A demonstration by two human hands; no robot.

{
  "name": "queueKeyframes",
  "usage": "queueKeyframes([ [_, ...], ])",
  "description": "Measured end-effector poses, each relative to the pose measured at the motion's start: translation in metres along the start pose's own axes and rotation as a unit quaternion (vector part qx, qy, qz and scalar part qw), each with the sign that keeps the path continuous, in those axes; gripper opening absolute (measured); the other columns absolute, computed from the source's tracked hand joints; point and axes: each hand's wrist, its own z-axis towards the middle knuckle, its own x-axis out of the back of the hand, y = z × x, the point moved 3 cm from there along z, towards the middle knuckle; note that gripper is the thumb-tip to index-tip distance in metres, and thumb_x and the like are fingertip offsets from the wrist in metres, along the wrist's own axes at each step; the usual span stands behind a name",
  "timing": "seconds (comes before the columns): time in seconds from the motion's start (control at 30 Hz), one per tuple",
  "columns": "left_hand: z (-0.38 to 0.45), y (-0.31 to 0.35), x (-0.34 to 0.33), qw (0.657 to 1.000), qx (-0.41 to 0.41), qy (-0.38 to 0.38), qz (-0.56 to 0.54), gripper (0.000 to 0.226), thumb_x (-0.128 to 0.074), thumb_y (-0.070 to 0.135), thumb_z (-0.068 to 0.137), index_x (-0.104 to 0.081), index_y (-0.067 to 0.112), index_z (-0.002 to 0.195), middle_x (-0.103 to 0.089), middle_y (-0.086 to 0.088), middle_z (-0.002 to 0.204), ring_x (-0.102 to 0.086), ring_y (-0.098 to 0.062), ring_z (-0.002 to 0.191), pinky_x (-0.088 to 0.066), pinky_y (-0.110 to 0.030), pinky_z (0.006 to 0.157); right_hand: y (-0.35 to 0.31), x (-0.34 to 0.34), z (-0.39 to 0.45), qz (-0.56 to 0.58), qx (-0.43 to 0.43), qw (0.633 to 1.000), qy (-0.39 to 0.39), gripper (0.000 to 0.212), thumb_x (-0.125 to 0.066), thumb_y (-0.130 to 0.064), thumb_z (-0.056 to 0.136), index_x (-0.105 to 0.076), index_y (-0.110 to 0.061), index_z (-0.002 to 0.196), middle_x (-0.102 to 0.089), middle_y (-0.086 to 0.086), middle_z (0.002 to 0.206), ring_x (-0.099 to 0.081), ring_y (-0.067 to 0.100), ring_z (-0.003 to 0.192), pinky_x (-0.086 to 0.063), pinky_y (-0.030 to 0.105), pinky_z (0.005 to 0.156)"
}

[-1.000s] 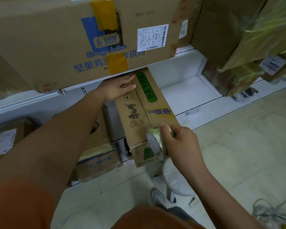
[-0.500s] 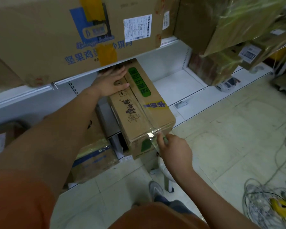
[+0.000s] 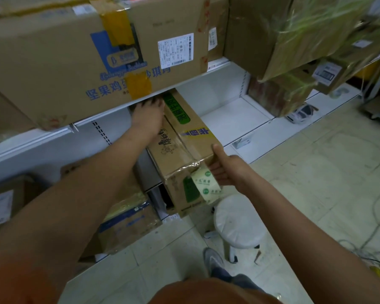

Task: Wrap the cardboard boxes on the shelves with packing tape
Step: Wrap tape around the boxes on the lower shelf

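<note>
A long brown cardboard box (image 3: 180, 148) with green and blue print sticks out of the lower white shelf (image 3: 235, 115), its near end past the shelf edge. My left hand (image 3: 148, 118) lies flat on the box's far top, under the upper shelf. My right hand (image 3: 225, 170) grips the box's near right corner, thumb on the top edge. A roll of clear packing tape (image 3: 206, 186) with green labels hangs against the box's front end by that hand, a strip of tape running from it over the near edge.
A big brown box (image 3: 92, 58) with blue print and yellow tape fills the upper shelf. More wrapped boxes (image 3: 294, 51) stand at the right. A white round stool (image 3: 239, 224) is below the box. A taped box (image 3: 127, 227) sits on the floor. Cables (image 3: 377, 238) lie at right.
My right hand has shifted from pressing tape on the near edge to gripping the box's right corner. The tape roll now hangs at the box's front. My left hand reached deeper.
</note>
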Motion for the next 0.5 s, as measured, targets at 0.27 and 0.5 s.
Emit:
queueKeyframes([
  [0.27,-0.09,0.033,-0.018,0.995,-0.027,-0.063,-0.069,0.111,-0.024,0.084,0.085,0.011,0.006,0.156,0.018,-0.01,0.164,0.016,-0.02,0.152,0.006,-0.046,0.124,-0.041,-0.037,0.043,-0.132,0.028,0.991,0.017,0.069,-0.03,-0.061,0.101,-0.064,-0.004,0.08,-0.065,0.011,0.071,-0.061,0.023,0.061,-0.048,0.028,0.053],
  [0.5,-0.088,0.02,-0.025,0.998,-0.031,-0.015,-0.046,0.094,-0.023,0.075,0.092,0.001,0.012,0.159,0.009,-0.006,0.166,0.009,-0.016,0.153,0.004,-0.042,0.125,-0.038,-0.054,0.049,-0.123,0.053,0.991,-0.008,0.077,-0.029,-0.067,0.097,-0.071,-0.003,0.096,-0.073,0.014,0.088,-0.069,0.029,0.082,-0.055,0.035,0.072],
])
